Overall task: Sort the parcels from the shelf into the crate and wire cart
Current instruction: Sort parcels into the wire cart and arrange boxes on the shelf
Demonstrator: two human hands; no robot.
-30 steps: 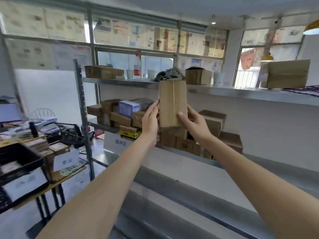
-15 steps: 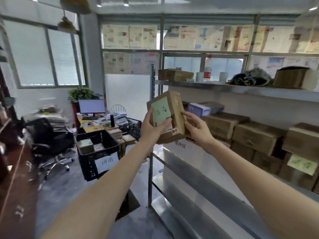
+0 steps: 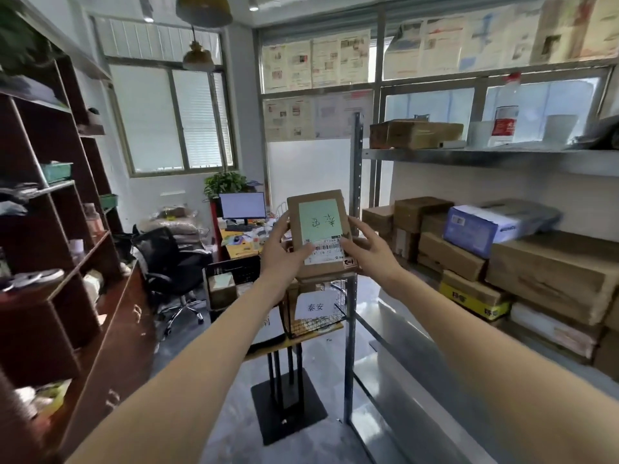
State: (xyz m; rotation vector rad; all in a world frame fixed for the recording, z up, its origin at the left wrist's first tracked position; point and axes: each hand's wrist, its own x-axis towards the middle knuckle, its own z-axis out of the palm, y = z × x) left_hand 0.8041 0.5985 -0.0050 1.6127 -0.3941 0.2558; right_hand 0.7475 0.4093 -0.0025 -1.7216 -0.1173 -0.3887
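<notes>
Frame center: both hands, left hand and right hand, hold cardboard parcel; wire cart directly below.

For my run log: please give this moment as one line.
left hand: holds parcel | right hand: holds parcel | label: facing camera | above wire cart

Brown cardboard parcel, green handwritten label, barcode sticker below, held upright above wire cart.
</notes>
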